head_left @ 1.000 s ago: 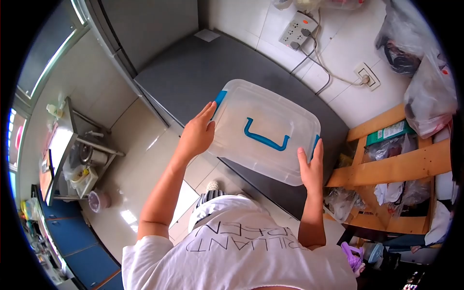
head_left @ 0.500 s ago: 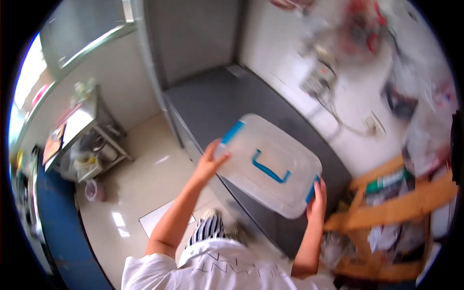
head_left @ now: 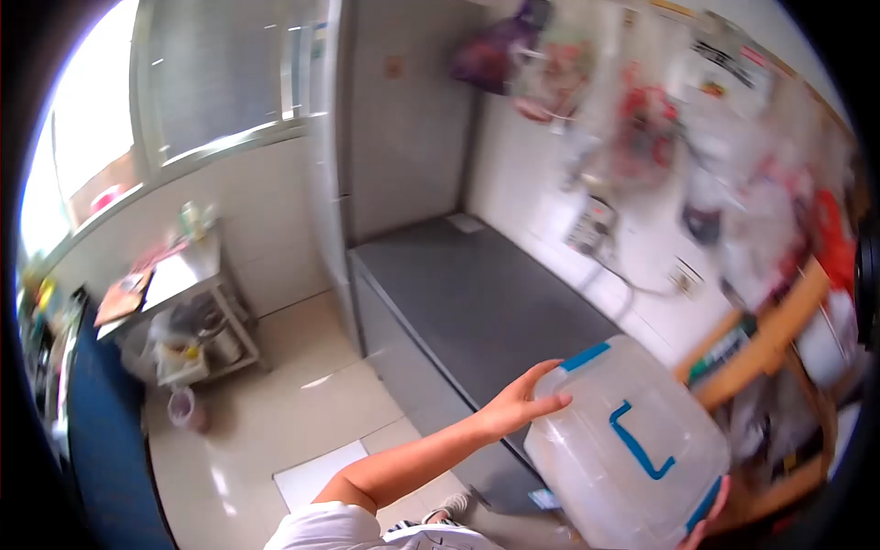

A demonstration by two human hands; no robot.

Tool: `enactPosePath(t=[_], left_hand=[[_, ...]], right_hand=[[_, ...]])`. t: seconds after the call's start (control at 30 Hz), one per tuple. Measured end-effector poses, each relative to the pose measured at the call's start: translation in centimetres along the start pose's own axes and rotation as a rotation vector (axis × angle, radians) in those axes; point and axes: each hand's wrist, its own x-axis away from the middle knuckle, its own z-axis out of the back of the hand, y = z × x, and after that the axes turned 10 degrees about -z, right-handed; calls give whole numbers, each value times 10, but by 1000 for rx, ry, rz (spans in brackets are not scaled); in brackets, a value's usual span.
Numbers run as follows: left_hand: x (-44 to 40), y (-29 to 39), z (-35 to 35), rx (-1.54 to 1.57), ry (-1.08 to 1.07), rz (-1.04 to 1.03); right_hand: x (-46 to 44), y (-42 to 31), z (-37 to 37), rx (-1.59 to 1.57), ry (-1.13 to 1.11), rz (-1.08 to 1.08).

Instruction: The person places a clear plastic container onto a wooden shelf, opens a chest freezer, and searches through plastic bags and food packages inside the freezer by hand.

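Observation:
A translucent plastic storage box (head_left: 600, 495) with a lid, blue end latches and a blue carrying handle (head_left: 637, 445) is held between my two hands at the lower right. My left hand (head_left: 524, 403) grips the latch end nearest the grey chest top, thumb on the lid. On the opposite end, my right hand (head_left: 713, 513) wraps round the edge by the other latch; most of it is hidden behind the box. The box is tilted, its lid and long side facing me, and its contents are not clear.
Beyond the box stands a long grey chest (head_left: 477, 293) beside a tall grey cabinet (head_left: 403, 119). Plastic bags (head_left: 642, 137) hang on the wall above a power strip (head_left: 591, 225). A wooden rack (head_left: 761, 339) is at right. A side table (head_left: 183, 275) and small bin (head_left: 186, 410) stand left.
Both hands have carried the box off the grey chest top to the right and nearer my body, turning it. The view has swung too, showing more of the wall and windows.

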Motion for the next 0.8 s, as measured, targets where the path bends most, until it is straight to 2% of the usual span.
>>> enactPosePath(t=[0.23, 0.27, 0.33, 0.43, 0.5, 0.57, 0.63, 0.7, 0.8], left_hand=[[-20, 55, -161, 427, -510, -178], [-20, 60, -185, 438, -553, -165], [-22, 68, -231, 387, -624, -292], [-37, 92, -300, 479, -744, -366], [-55, 113, -348, 424, -775, -540], [-79, 138, -399, 450, -868, -599], [-107, 156, -449, 293, -815, -692], [-136, 168, -495, 430, -964, -562], [-181, 174, -547, 441, -959, -590]], right_hand=[[91, -132, 31, 344, 468, 732], [100, -145, 36, 413, 547, 836], [111, -166, 49, 561, 696, 1017], [119, -191, 77, 798, 912, 1240], [121, -206, 102, 956, 1043, 1357], [120, -217, 130, 1112, 1153, 1450], [111, -229, 161, 1244, 1231, 1529], [99, -238, 190, 1356, 1305, 1569], [72, -248, 226, 1457, 1378, 1597]])
